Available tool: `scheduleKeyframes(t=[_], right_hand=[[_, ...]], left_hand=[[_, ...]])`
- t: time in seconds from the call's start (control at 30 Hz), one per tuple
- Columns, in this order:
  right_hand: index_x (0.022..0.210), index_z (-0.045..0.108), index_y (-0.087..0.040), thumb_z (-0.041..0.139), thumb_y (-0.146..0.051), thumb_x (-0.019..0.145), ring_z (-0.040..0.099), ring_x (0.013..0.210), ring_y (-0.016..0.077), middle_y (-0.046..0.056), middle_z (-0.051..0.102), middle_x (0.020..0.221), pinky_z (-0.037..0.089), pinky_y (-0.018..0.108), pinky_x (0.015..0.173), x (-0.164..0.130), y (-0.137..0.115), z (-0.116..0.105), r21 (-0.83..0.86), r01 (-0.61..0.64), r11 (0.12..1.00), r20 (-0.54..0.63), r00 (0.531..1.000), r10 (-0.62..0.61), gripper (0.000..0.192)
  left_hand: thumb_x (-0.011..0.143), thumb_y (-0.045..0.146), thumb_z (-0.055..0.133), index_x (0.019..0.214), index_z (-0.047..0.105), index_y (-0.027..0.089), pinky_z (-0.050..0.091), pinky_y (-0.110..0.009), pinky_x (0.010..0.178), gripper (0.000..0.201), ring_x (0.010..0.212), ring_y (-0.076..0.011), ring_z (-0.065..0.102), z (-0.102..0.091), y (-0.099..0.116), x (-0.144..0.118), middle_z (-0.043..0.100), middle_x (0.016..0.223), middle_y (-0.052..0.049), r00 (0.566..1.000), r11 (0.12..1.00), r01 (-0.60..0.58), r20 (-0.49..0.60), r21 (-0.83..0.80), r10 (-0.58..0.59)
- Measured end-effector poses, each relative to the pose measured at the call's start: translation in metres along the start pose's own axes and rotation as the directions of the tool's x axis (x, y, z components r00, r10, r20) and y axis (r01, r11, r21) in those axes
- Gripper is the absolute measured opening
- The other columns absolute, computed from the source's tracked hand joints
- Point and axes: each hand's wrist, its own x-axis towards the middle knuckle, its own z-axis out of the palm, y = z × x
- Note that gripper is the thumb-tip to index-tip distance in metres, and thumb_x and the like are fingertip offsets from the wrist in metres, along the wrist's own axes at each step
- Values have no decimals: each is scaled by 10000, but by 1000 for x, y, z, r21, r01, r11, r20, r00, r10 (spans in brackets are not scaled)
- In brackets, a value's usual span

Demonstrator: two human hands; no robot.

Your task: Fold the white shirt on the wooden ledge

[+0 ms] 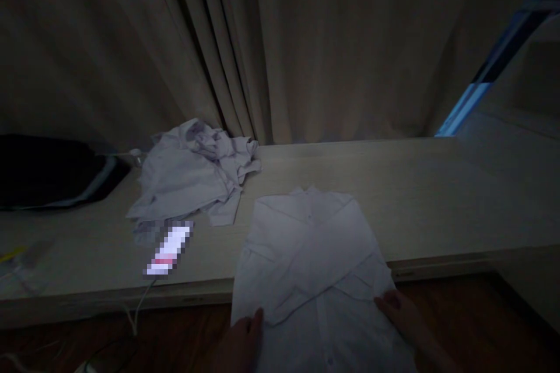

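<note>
Count at worktop (437, 198)

One folded shirt (310, 245); one crumpled clothes heap (192, 172) (pieces inseparable in the dim light); one lit phone (168, 249); two hands (240, 341) (402, 312); one dark bag (48, 172).

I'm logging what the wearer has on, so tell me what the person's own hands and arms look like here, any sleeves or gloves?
Both hands are bare: no gloves on the left hand or right hand. No sleeve, watch or ring shows on the visible right wrist and forearm, though the dim light hides fine detail.

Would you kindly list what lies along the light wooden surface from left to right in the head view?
Dark bag → crumpled pale garments → lit phone → left hand → flat white shirt → right hand.
</note>
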Motion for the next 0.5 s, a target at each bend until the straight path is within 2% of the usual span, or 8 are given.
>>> scheduleKeyframes(t=[0.1, 0.23, 0.33, 0.5], right_hand=[[721, 574, -201, 524, -570, 650, 609, 742, 240, 73, 652, 756, 452, 336, 672, 2, 2, 0, 2, 0, 1000, 21, 1000, 0, 378], [691, 556, -202, 460, -594, 694, 591, 698, 227, 64, 631, 711, 432, 332, 633, -1, 2, -1, -47, 33, 998, 17, 999, -32, 404], [663, 560, -195, 410, -659, 716, 595, 676, 231, 75, 637, 695, 430, 342, 632, -3, 1, -3, -65, -42, 997, 75, 996, 47, 490], [757, 594, -181, 441, -638, 720, 620, 766, 246, 96, 675, 814, 443, 350, 709, -2, -4, -1, -55, -47, 997, 61, 997, 50, 483]], left_hand=[[824, 648, 216, 798, 639, 207, 415, -402, 804, 612, 907, -290, 643, 1, 5, -6, 710, 926, -131, 999, 999, 33, -8, -3, -33], [843, 610, 236, 792, 588, 226, 419, -349, 759, 524, 866, -244, 647, 7, 4, -7, 705, 878, -80, 999, 999, -13, -39, -53, 11], [835, 594, 294, 778, 538, 226, 415, -322, 705, 445, 807, -224, 646, 9, 5, -6, 686, 819, -53, 999, 999, -10, -45, -49, 8], [844, 511, 318, 772, 496, 227, 417, -298, 686, 343, 771, -197, 633, 12, 2, -1, 661, 795, -37, 997, 998, -55, -54, -26, 54]])
